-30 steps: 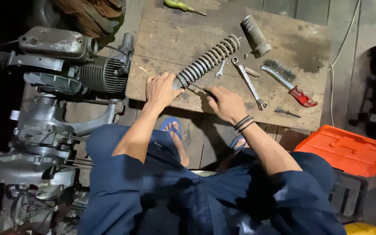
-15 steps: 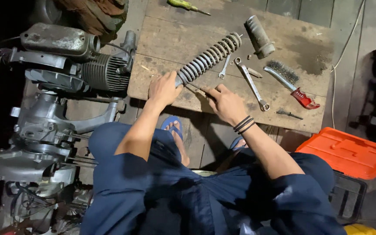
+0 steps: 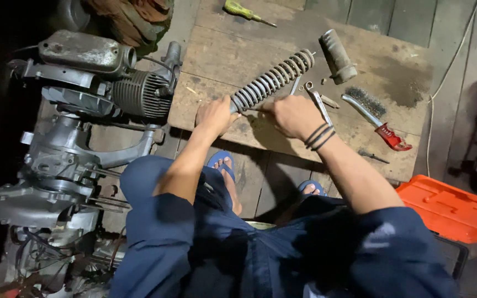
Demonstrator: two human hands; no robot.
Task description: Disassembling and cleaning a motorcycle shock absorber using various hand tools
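Head view: worn wooden board (image 3: 233, 49), plank floor (image 3: 404, 16).

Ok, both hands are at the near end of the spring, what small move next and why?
Probably keep the left hand clamped on the spring and work the near end fitting with the right hand. Both hands already meet there, and the spanner lies beside the right hand if needed.

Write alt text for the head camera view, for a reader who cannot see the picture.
Seen from above, a seated person's left hand grips the lower end of a coil spring shock absorber lying on a wooden board, while the right hand works at the same end. A wire brush, spanners and a grey cylinder lie nearby; an engine stands at left.
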